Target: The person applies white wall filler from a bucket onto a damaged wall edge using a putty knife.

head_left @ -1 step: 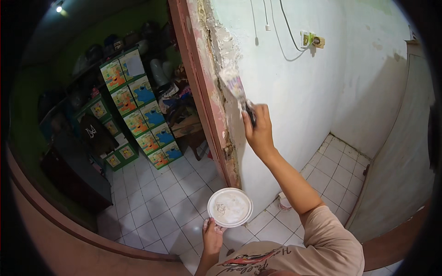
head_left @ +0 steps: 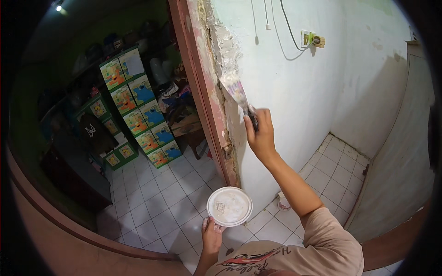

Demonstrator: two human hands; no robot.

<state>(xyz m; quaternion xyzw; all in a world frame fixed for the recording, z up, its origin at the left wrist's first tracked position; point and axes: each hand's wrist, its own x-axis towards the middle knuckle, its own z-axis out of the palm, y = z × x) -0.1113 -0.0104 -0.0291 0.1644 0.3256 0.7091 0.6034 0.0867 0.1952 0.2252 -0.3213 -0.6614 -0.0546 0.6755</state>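
My right hand (head_left: pixel 261 135) is clenched round the dark handle of a putty knife (head_left: pixel 238 94), its wide blade smeared white and pressed flat on the crumbling wall edge (head_left: pixel 225 50) beside the red door frame (head_left: pixel 195 69). Lower down, my left hand (head_left: pixel 212 234) grips a round white plate (head_left: pixel 229 206) of filler by its rim.

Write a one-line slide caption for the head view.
Right hand presses a putty knife to the crumbling wall edge; left hand holds a plate of filler.
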